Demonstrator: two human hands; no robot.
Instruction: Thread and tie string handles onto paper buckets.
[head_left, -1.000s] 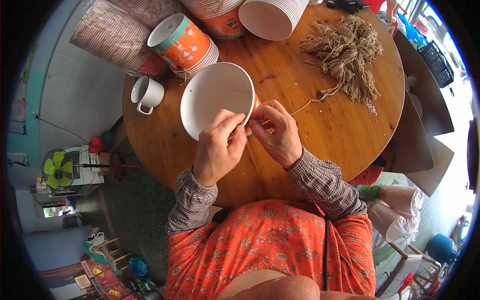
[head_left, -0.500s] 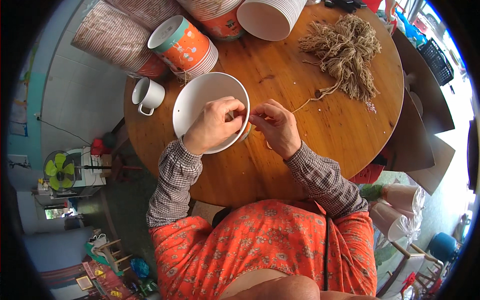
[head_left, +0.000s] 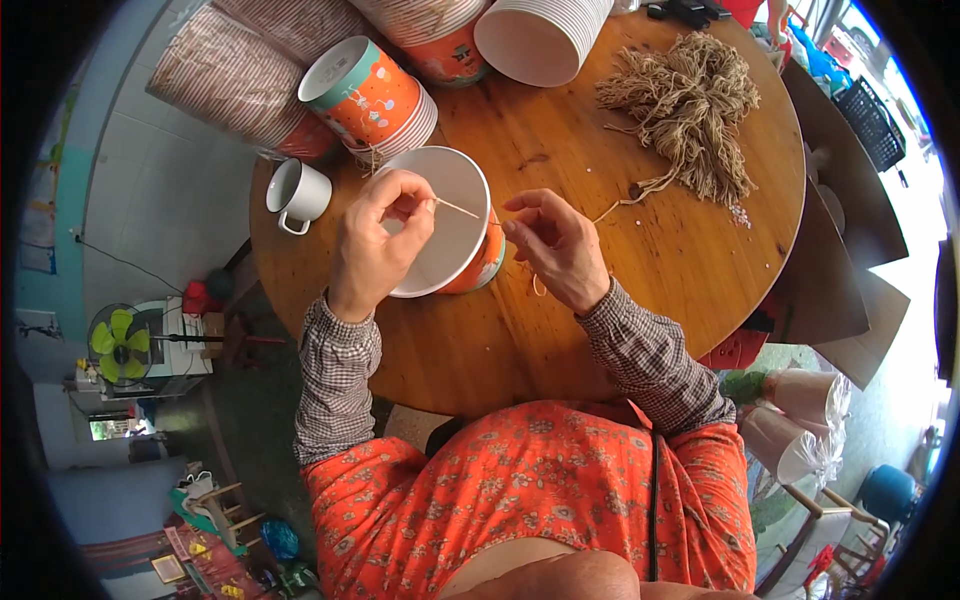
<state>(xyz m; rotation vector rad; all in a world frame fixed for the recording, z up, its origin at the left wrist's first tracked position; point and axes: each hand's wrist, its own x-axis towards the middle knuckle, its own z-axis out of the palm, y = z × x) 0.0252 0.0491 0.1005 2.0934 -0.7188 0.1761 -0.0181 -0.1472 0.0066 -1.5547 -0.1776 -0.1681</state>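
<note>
A large paper bucket (head_left: 445,255), white inside and orange with a teal band outside, lies tipped in front of me with its mouth toward my left. My left hand (head_left: 380,245) is over the mouth, thumb and finger pinching the end of a thin tan cord (head_left: 457,208). The cord is stretched toward the bucket's right rim. Just right of that rim, my right hand (head_left: 560,250) has its thumb and forefinger apart, close to the cord but with nothing visibly gripped. A loose loop of cord hangs beside it.
A heap of tan cords (head_left: 690,110) lies at the far right of the round wooden table (head_left: 640,290). Stacked orange buckets (head_left: 365,95) and a white stack (head_left: 540,40) line the far side. A white enamel mug (head_left: 300,190) stands at the left edge.
My left hand has drawn back leftward from the rim, pulling the cord end across the bucket's mouth. My right thumb and forefinger have parted. The bucket has turned slightly, showing more of its orange side.
</note>
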